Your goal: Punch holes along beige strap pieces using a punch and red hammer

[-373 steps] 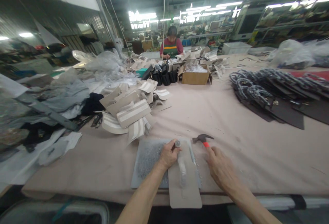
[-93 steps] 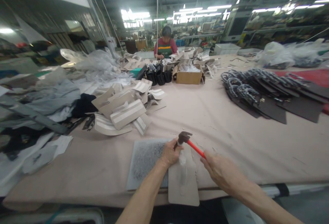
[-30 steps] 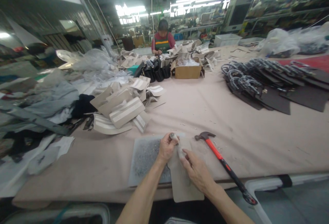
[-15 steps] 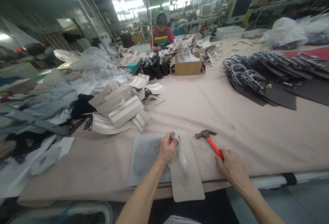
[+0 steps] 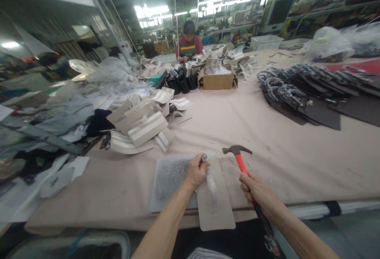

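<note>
My left hand is closed round a short metal punch, whose round top points up. The punch stands over the upper end of a beige panel. A strap wrapped in clear plastic runs down the middle of this panel. Beneath the panel's left side lies a grey, pitted board. To the right, my right hand grips a claw hammer by its red and black handle. The hammer's dark head is up and to the right of the punch. The punch's lower end is hidden.
A pile of beige panels with pale strips lies to the left. Dark panels with plastic-wrapped handles are stacked at right. Farther back are black bags, a cardboard box and a seated person. The table edge runs close to me.
My right hand has shifted left and raised the hammer, its grip now nearer the head and the black handle end showing. My left hand keeps the punch at the same place on the panel.
</note>
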`<state>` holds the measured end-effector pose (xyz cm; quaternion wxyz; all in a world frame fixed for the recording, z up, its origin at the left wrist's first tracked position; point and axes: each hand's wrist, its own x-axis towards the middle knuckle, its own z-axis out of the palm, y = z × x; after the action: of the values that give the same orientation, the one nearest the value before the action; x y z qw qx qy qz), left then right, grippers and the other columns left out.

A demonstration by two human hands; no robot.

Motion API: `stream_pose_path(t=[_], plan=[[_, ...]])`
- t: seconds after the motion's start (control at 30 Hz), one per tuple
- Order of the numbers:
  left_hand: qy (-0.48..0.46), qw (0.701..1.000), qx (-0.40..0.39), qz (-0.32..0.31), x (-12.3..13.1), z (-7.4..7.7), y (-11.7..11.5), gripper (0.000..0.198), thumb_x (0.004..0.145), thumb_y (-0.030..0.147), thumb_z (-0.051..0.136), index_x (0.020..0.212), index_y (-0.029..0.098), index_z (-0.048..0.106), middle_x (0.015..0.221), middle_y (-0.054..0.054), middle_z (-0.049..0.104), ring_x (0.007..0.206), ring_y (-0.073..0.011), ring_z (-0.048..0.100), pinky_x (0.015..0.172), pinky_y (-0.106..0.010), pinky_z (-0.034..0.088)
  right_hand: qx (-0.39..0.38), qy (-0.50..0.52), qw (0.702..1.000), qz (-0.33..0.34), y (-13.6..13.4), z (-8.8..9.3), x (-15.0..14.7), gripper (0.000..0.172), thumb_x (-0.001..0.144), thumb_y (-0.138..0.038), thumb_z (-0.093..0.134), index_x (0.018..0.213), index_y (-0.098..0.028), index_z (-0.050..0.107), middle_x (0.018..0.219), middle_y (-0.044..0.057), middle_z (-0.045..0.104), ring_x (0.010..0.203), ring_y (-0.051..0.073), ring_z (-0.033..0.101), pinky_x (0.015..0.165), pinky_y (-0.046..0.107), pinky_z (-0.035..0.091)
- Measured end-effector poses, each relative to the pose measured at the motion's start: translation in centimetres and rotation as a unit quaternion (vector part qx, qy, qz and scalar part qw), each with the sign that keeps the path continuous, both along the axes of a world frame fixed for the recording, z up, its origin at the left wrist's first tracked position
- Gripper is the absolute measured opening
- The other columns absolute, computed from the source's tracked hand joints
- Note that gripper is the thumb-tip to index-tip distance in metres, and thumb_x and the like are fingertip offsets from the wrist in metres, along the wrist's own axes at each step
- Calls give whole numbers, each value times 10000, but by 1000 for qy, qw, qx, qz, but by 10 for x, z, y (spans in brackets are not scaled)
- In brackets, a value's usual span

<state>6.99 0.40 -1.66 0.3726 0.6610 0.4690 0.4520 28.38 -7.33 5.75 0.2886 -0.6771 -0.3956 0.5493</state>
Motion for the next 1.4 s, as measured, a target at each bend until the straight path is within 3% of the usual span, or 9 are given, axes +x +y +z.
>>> stream_pose_path(t=[0.07,0.17,0.37,0.57,0.63,0.83,1.1,1.23,1.4], plan=[[14,1000,7,-3,0,0,-1,79,843,200,587,903,199,638,758,-9,645,683,-166,583,667,-236,425,124,-80,989,15,2,20,-7,330,931,-557,323,800,-260,384,590,-67,384,424,122,361,416,241,304],[33,999,20,-8,0,-2,-2,67,841,201,585,878,201,640,714,10,592,651,-154,527,649,-232,393,284,-277,914,79,3,37,-15,319,972,-487,317,786,-248,420,574,-21,458,491,155,445,490,271,266],[13,999,29,-14,1,-6,1,146,827,178,574,943,187,663,700,20,576,622,-143,495,625,-228,382,225,-453,822,262,4,53,-12,181,984,-313,411,854,-225,500,599,24,578,486,171,506,510,311,176],[45,998,39,-16,-1,-4,0,63,835,192,584,862,196,640,699,15,576,649,-152,511,647,-229,391,414,-408,814,7,11,107,-16,343,1032,-484,260,830,-259,421,562,-13,478,465,161,445,510,288,275],[43,998,37,-14,0,-4,-1,75,834,189,586,876,193,648,708,11,588,652,-153,519,648,-231,398,428,-398,811,4,10,95,-21,341,1035,-460,238,835,-255,424,563,-4,489,472,168,468,511,288,287],[36,999,20,-12,1,-5,-2,167,822,185,591,961,192,683,674,29,564,602,-141,494,603,-225,364,192,-478,811,279,6,30,-8,207,1017,-291,375,905,-213,530,643,58,640,537,212,589,512,316,186],[17,1000,22,-15,2,-2,-2,41,811,155,626,834,189,624,678,42,510,629,-128,459,625,-226,352,77,-488,830,259,13,-18,35,271,1056,-270,339,968,-160,571,852,115,694,786,260,684,646,322,399],[-1,1000,17,-13,4,-2,-2,47,802,150,649,817,187,625,690,36,529,640,-128,473,625,-223,361,217,-565,775,182,17,-39,25,297,1006,-285,400,1132,-103,598,1096,207,663,976,350,658,780,433,488],[-34,999,-7,3,7,0,-1,50,765,178,680,765,177,630,666,33,543,632,-126,479,623,-219,382,323,-366,859,155,1,-64,-51,490,981,-458,434,1326,-127,546,1107,164,712,935,283,707,777,375,563]])
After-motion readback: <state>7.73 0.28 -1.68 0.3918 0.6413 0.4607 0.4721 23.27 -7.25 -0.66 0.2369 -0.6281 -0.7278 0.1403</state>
